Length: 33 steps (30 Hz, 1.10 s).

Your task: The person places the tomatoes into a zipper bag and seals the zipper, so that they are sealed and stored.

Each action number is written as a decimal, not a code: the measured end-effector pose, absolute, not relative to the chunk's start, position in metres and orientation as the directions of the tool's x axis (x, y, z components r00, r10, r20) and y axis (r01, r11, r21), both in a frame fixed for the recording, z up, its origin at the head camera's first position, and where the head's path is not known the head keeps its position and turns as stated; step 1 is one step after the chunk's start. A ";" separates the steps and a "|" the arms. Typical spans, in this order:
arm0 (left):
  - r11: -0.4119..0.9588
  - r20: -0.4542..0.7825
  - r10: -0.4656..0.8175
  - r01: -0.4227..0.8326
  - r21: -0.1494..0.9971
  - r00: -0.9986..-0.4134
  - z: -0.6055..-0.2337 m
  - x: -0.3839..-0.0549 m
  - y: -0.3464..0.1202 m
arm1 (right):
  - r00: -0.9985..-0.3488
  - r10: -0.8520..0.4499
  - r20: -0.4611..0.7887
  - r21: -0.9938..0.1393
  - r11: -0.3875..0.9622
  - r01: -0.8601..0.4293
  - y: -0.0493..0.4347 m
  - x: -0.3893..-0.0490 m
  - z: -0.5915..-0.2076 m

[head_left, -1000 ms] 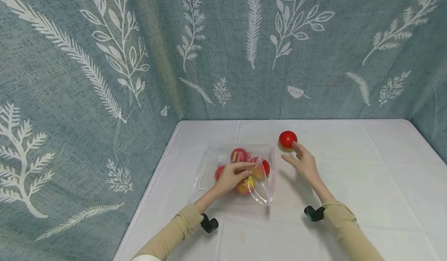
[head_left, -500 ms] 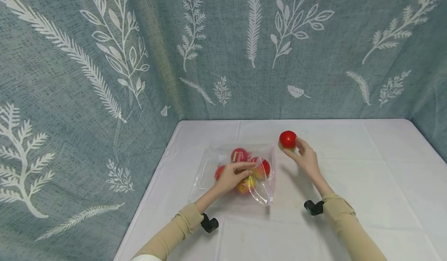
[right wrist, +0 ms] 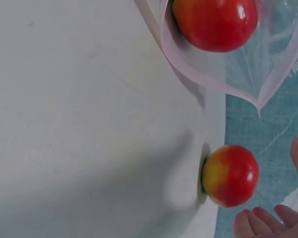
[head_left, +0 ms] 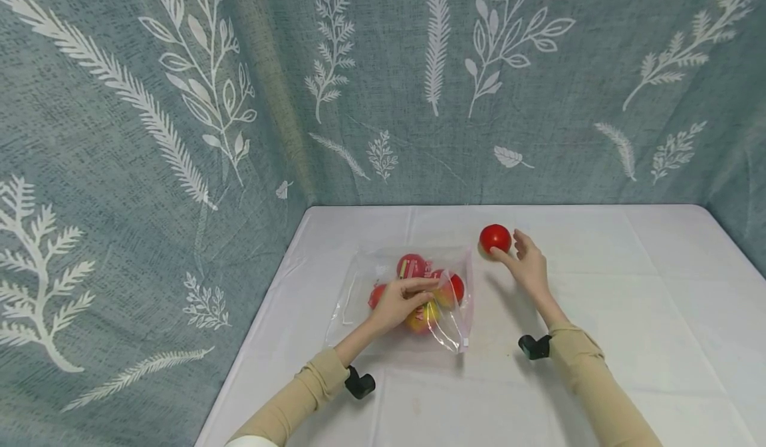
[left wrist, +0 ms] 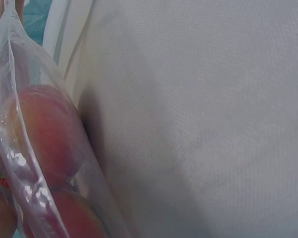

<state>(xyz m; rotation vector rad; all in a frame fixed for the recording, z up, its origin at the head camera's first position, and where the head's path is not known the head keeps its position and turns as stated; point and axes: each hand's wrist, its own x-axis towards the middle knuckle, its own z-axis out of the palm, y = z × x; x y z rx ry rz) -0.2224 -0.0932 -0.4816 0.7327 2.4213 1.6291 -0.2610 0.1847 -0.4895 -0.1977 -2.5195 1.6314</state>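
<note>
A clear zip bag with red print lies on the white table, several red and yellow fruits inside it. My left hand pinches the upper layer of the bag near its mouth, lifting the film in a peak. In the right wrist view the pink-edged mouth gapes, and a red fruit shows within. One loose round fruit, glossy red with a yellow side, sits beyond the bag to the right. Beside it is my right hand, fingers spread and thumb overlapping its lower edge.
White cloth covers the table. A blue-green curtain with white leaf prints hangs behind and to the left. Black wrist cameras sit at both cuffs.
My right hand went from below the loose fruit to its right side, its fingers closing near it and then spreading apart. The fruit stays in place; the left hand and bag have not moved.
</note>
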 end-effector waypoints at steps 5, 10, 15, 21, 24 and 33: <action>0.296 0.154 0.466 0.317 0.901 -0.871 -0.467 -0.214 -0.091 | -0.983 0.179 0.028 -0.912 0.406 0.048 0.184 -0.260 -0.483; 0.285 0.133 0.472 0.294 0.913 -0.872 -0.459 -0.211 -0.090 | -0.982 0.189 0.025 -0.904 0.423 0.059 0.188 -0.266 -0.484; 0.267 0.131 0.466 0.281 0.922 -0.875 -0.477 -0.220 -0.092 | -0.980 0.200 0.022 -0.896 0.438 0.069 0.189 -0.271 -0.484; 0.265 0.146 0.465 0.295 0.918 -0.873 -0.483 -0.224 -0.093 | -0.978 0.207 0.011 -0.888 0.452 0.086 0.188 -0.276 -0.486; 0.285 0.140 0.463 0.296 0.912 -0.875 -0.482 -0.224 -0.092 | -0.977 0.213 0.001 -0.886 0.454 0.098 0.188 -0.278 -0.488; 0.287 0.133 0.463 0.290 0.913 -0.876 -0.481 -0.224 -0.092 | -0.974 0.223 -0.028 -0.883 0.452 0.129 0.187 -0.283 -0.491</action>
